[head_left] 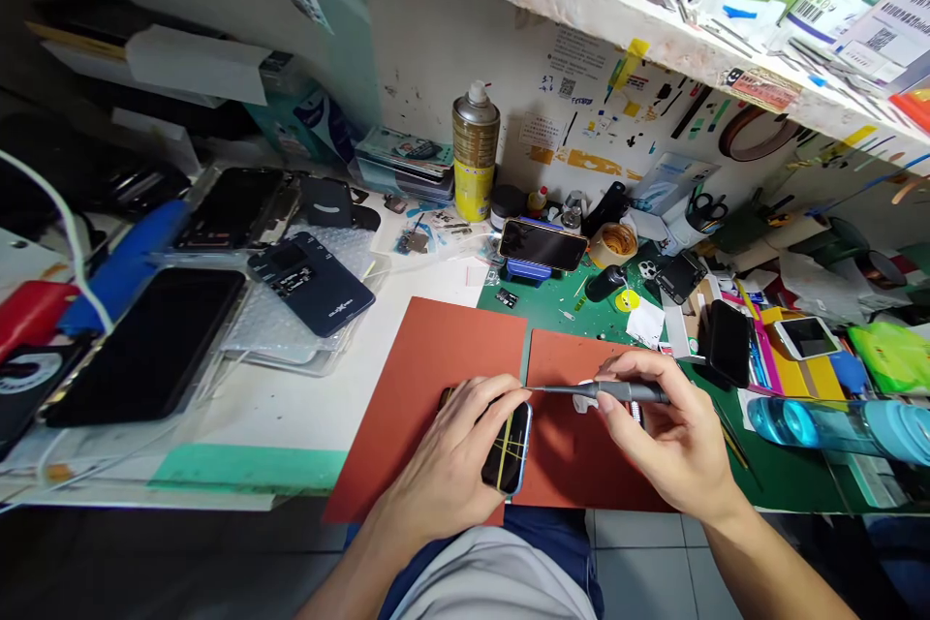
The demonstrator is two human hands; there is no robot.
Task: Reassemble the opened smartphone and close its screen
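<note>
My left hand (454,465) lies over a phone (514,455) and grips it, covering much of it. Yellow rubber bands (504,450) cross the phone's dark face. In my right hand (687,446) is a slim grey screwdriver (617,391), held level between thumb and fingers. Its thin shaft points left, and the tip ends at my left fingertips near the phone's upper edge. A small whitish piece (583,402) shows just behind the screwdriver on the red-brown mat (567,465). The phone rests by the gap between this mat and a second one (436,358).
A phone on a blue stand (543,245) and a spray can (476,155) stand behind the mats. Leftward lie a dark phone back (312,283) and a large black screen (149,349). A blue bottle (835,428) lies at right. A loaded shelf (567,0) overhangs the bench.
</note>
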